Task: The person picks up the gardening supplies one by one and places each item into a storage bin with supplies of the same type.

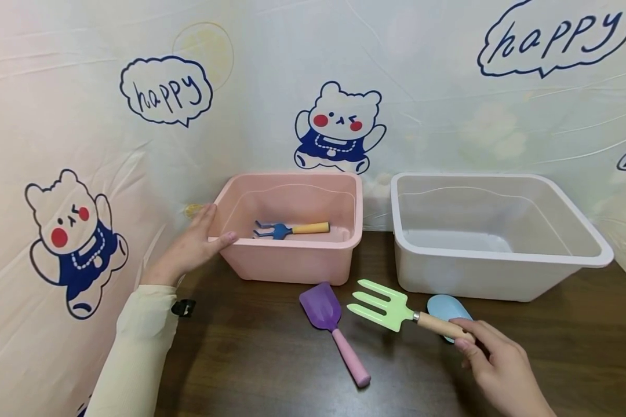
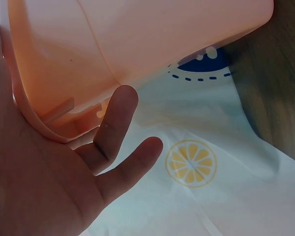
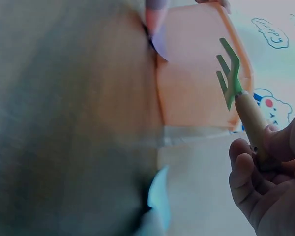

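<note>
My right hand (image 1: 501,365) grips the wooden handle of a light green garden hand fork (image 1: 383,304), held above the table with its tines pointing left. In the right wrist view, the fork (image 3: 231,73) is gripped near the handle's end. My left hand (image 1: 188,249) holds the left rim of a pink bin (image 1: 292,260), thumb over the edge; two fingers stick out loosely in the left wrist view. Inside that bin lies a blue hand cultivator (image 1: 281,230) with a yellow handle. A purple shovel (image 1: 321,307) with a pink handle lies on the table. Beneath the fork handle sits a light blue tool (image 1: 446,307), partly hidden.
A larger white-grey bin (image 1: 464,272) stands to the right of the pink one, with a gap between them. Both are on a dark wooden table (image 1: 240,347). Behind and at the left hangs a sheet (image 1: 261,87) printed with bears and lettering.
</note>
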Available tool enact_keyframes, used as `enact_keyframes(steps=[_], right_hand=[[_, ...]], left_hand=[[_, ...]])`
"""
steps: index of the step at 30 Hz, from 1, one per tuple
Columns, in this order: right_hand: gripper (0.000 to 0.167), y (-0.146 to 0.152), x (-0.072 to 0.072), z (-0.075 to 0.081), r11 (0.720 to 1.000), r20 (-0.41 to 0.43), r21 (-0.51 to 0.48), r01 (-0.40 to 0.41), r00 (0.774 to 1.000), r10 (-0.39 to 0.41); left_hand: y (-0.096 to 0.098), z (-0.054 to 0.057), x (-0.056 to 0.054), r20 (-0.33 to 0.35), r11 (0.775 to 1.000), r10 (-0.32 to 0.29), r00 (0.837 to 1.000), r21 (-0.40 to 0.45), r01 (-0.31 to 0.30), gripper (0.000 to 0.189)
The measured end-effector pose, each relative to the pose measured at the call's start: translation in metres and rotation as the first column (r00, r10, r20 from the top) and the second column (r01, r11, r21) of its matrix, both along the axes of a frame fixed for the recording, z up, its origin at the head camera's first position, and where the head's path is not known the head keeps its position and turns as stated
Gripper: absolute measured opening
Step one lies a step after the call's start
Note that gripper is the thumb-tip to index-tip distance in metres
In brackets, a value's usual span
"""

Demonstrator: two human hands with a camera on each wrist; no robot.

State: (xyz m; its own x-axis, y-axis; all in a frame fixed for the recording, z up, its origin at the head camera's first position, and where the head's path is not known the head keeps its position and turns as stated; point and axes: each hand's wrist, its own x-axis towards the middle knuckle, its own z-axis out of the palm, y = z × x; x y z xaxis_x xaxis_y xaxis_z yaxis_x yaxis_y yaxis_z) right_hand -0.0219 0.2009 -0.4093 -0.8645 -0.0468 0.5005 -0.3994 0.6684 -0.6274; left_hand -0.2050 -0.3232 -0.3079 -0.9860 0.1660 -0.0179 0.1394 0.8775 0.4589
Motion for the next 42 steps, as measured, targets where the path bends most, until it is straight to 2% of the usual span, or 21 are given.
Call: enact_keyframes(steps=[9, 17, 21, 29, 35, 42], right_hand=[[0.039, 0.008, -0.006, 0.027, 0.998, -0.001, -0.053, -0.025, 1.0, 0.025], [0.034, 0.011, -0.01, 0.044, 0.996, 0.053, -0.087, -0.012, 0.998, 0.016], [0.035, 0.013, -0.015, 0.052, 0.996, 0.015, -0.085, -0.028, 0.999, 0.03], [0.038, 0.02, -0.029, 0.07, 0.996, -0.121, -0.049, -0.073, 0.99, 0.067], [0.037, 0.021, -0.036, 0.083, 0.997, -0.131, -0.032, -0.076, 0.989, 0.071], [0.036, 0.02, -0.04, 0.087, 0.997, -0.141, -0.021, -0.071, 0.988, 0.068]], left_hand=[[0.0, 0.001, -0.001, -0.003, 1.0, -0.001, 1.0, -0.006, 0.001, 0.101], [0.0, 0.001, 0.0, 0.011, 1.0, 0.003, 1.0, -0.017, -0.003, 0.106], [0.0, 0.001, -0.001, 0.009, 1.0, 0.005, 1.0, -0.015, -0.005, 0.107], [-0.001, 0.001, -0.001, 0.004, 1.0, -0.006, 1.0, -0.026, 0.006, 0.103], [-0.001, 0.001, -0.001, 0.005, 1.0, -0.007, 1.0, -0.03, 0.007, 0.103], [-0.001, 0.001, 0.0, 0.008, 1.0, -0.005, 1.0, -0.026, 0.005, 0.102]])
